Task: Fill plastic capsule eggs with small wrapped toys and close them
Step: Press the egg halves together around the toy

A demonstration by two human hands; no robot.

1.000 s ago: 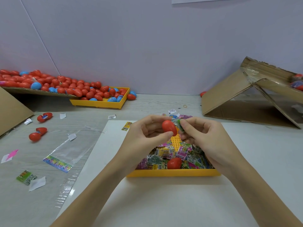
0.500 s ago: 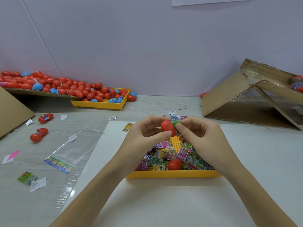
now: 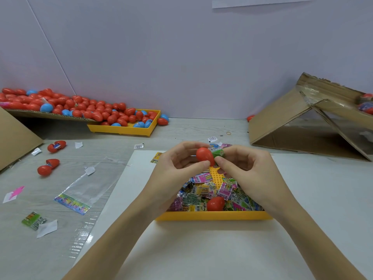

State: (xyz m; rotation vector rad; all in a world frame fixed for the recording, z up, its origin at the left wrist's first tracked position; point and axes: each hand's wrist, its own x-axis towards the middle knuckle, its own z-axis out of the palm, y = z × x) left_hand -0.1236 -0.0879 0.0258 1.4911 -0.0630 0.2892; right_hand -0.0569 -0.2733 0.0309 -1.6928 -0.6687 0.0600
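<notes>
My left hand pinches a red egg half above the yellow tray. My right hand pinches a green wrapped toy and holds it against the open mouth of that half. The tray holds several wrapped toys in bright packets. A second red egg half lies on the packets near the tray's front wall.
A far yellow tray and a cardboard sheet hold several red and blue eggs. Two open red eggs lie at the left with paper scraps and a clear bag. A folded cardboard box stands at the right.
My right hand has brought the green toy closer into the red egg half. Both hands have stayed above the tray.
</notes>
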